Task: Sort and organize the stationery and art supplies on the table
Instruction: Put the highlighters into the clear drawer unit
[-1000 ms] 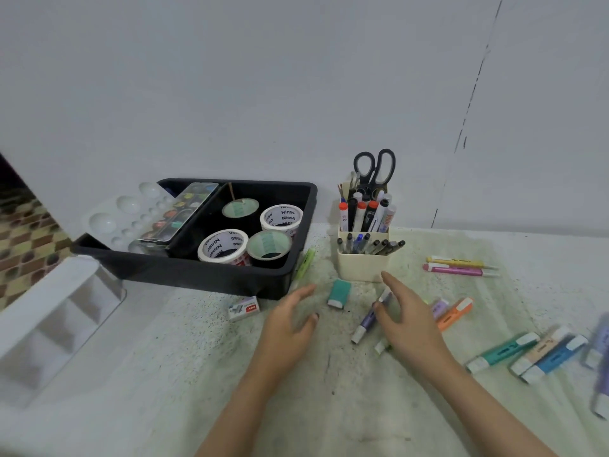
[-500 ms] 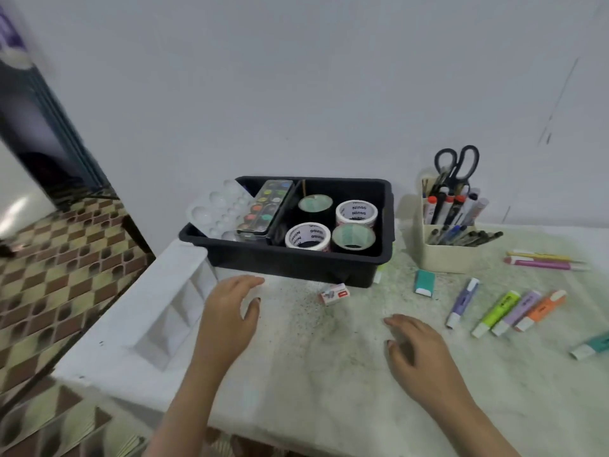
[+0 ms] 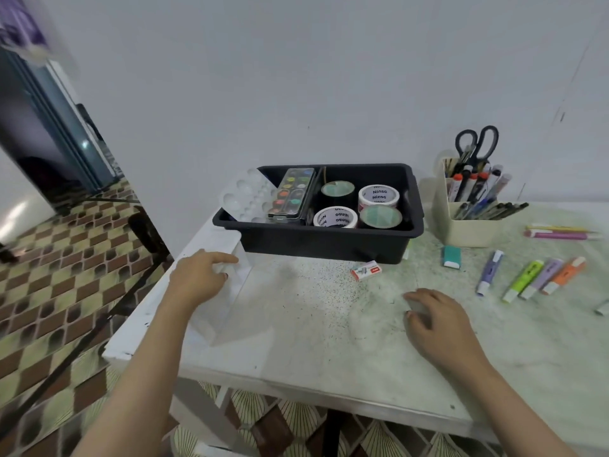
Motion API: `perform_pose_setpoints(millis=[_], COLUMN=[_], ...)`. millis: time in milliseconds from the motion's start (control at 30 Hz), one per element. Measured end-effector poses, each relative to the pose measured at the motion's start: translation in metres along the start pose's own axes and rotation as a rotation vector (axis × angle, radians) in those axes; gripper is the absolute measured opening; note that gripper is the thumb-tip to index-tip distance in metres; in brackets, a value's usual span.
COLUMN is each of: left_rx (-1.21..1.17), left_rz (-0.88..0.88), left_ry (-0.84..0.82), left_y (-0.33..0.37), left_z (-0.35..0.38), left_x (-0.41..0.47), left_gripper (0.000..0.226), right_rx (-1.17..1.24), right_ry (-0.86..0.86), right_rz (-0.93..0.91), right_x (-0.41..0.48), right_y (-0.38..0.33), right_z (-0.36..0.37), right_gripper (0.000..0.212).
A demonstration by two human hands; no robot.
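My left hand (image 3: 201, 278) lies on the top edge of a clear plastic organizer (image 3: 230, 301) at the table's left edge, index finger stretched toward the black tray (image 3: 329, 245). My right hand (image 3: 438, 321) rests palm down on the bare table, fingers loosely bent, holding nothing. Loose on the table lie a small staples box (image 3: 365, 270), a teal eraser (image 3: 450, 256), and purple (image 3: 489, 272), green (image 3: 522, 281), lilac (image 3: 542, 278) and orange (image 3: 563, 275) highlighters. Two thin pens (image 3: 560, 233) lie further back.
The black tray holds several tape rolls (image 3: 336, 217), a watercolour set (image 3: 291, 196) and a white mixing palette (image 3: 247, 196). A cream pen holder (image 3: 468, 232) with scissors (image 3: 478, 143) stands by the wall. The table's left and front edges drop to a tiled floor.
The view has swung left. My left hand moved left from the table's middle onto the clear organizer. My right hand drew back from the highlighters to bare table.
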State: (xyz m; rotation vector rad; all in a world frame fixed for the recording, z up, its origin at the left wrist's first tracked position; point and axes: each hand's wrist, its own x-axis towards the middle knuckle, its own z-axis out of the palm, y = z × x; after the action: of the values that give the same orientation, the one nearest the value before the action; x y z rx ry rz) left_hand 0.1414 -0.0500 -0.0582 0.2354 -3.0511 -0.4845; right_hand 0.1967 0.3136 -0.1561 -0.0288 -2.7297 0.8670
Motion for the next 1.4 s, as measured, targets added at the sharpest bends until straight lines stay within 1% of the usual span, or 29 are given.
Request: perform_pose_setpoints(millis=[100,200,267,300,433,533,667,700,767,833,900,967,1067,1167,1233,1300,1400], left_rx=[0.027,0.139,0.183,0.177,-0.009,-0.153,-0.252,-0.303,-0.423,-0.549,-0.653,-0.7,-0.758,-0.762,-0.765,-0.783,-0.812], left_rz=[0.06,0.097,0.109,0.119,0.154,0.229,0.292,0.312,0.35,0.409,0.476,0.541,0.598,0.704,0.754,0.781,0.851], left_ry=[0.045,0.041,0.042,0.069,0.214,0.33,0.413,0.433,0.422,0.362,0.284,0.26,0.258,0.243,0.238,0.242,0.281], left_y=[-0.006,-0.014,-0.012,-0.011,-0.001,0.017,0.035,0.04,0.05,0.061,0.074,0.088,0.108,0.126,0.14,0.157,0.188], left_z=[0.01,0.016,0.015,0.015,0.013,0.019,0.025,0.024,0.024,0.03,0.036,0.04,0.042,0.048,0.055,0.062,0.072], left_x=[-0.001,-0.001,-0.006,-0.009,-0.029,-0.048,-0.063,-0.066,-0.071,-0.074,-0.076,-0.078,-0.077,-0.076,-0.076,-0.077,-0.081], left_gripper=[0.047,0.058,0.063,0.064,0.068,0.066,0.064,0.062,0.057,0.053,0.051,0.049,0.048,0.051,0.052,0.05,0.053], right_rx=[0.009,0.027,0.027,0.031,0.09,0.179,0.347,0.378,0.459,0.595,0.753,0.807,0.721,0.62,0.556,0.558,0.525], right_ry=[0.003,0.012,-0.001,-0.007,-0.049,-0.114,-0.172,-0.186,-0.197,-0.169,-0.097,-0.025,0.033,0.137,0.185,0.212,0.273], right_rz=[-0.001,-0.018,-0.025,-0.029,-0.062,-0.093,-0.122,-0.132,-0.156,-0.152,-0.14,-0.15,-0.187,-0.18,-0.175,-0.151,-0.136], right_x=[-0.005,-0.008,-0.01,-0.011,-0.014,-0.012,-0.005,-0.003,0.0,0.0,0.0,0.0,-0.002,-0.003,-0.004,-0.005,-0.006], right_y=[-0.007,-0.013,-0.018,-0.021,-0.035,-0.051,-0.077,-0.083,-0.093,-0.105,-0.112,-0.114,-0.107,-0.094,-0.082,-0.07,-0.053], right_z=[0.004,0.009,0.011,0.012,0.017,0.019,0.016,0.014,0.009,0.003,-0.003,-0.01,-0.021,-0.035,-0.048,-0.063,-0.087], right_gripper=[0.029,0.028,0.028,0.029,0.03,0.029,0.03,0.031,0.036,0.046,0.056,0.059,0.056,0.062,0.056,0.051,0.052])
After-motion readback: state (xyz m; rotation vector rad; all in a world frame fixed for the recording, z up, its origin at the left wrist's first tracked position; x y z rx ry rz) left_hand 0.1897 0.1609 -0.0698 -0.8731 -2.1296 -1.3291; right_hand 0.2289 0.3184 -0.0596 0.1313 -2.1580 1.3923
